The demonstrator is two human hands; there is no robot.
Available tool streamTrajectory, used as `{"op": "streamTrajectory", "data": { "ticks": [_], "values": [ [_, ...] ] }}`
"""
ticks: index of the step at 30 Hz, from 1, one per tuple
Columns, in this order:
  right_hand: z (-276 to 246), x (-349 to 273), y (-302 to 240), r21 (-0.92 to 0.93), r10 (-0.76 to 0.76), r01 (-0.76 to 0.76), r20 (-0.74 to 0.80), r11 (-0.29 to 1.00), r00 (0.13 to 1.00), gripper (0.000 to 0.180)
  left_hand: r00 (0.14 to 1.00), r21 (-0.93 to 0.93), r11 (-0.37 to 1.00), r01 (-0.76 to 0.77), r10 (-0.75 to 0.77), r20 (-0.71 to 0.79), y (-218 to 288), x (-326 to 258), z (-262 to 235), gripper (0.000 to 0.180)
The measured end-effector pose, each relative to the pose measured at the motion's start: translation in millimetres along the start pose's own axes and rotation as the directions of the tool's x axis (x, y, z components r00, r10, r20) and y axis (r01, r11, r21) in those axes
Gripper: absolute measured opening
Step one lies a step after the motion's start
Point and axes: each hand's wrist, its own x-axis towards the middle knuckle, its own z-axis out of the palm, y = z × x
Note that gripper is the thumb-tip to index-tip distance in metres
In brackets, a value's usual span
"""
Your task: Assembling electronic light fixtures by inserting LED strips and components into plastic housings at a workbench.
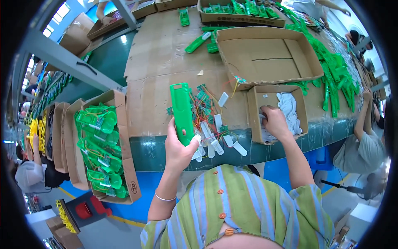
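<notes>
My left hand (178, 148) grips a long green plastic casing (181, 110) by its lower end, holding it upright over the table. A slot shows near its top and a small hole lower down. Beside it lies a tangle of small green circuit boards (203, 99) with red and yellow wires, and several white flat pieces (216, 146) are attached or mixed in. My right hand (273, 121) reaches into a small cardboard box (305, 108) of white pieces (289, 108). Its fingers are curled together, and what they pinch is hidden.
A large shallow carton (269, 76) stands behind the small box. At the left, another carton (128, 157) holds green casings (101, 141) with wires. Loose green casings (331, 70) are heaped at the far right, and others (198, 42) lie farther back. Other people work on both sides.
</notes>
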Motion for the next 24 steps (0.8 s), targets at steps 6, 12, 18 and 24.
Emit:
{"op": "streamTrajectory", "data": {
  "ticks": [6, 12, 18, 24],
  "values": [
    [-31, 7, -3, -0.212, -0.105, 0.057, -0.222, 0.976, 0.969, 0.017, 0.997, 0.147, 0.989, -0.021, 0.031, -0.067, -2, -7, -8, 0.070],
    [-40, 8, -87, 0.840, -0.030, -0.005, 0.025, 0.542, 0.999, 0.016, 0.996, 0.115, 0.990, -0.086, 0.089, -0.015, -1, -16, -11, 0.077],
    [28, 14, -147, 0.931, -0.283, -0.365, 0.352, 0.007, 0.892, 0.015, 0.992, -0.271, 0.959, -0.084, 0.105, 0.064, 2, -24, -8, 0.086],
    [39, 11, -159, 0.913, -0.376, -0.400, 0.397, 0.073, 0.837, 0.016, 0.987, -0.403, 0.909, -0.108, 0.147, 0.067, -6, -32, -17, 0.090]
  ]
}}
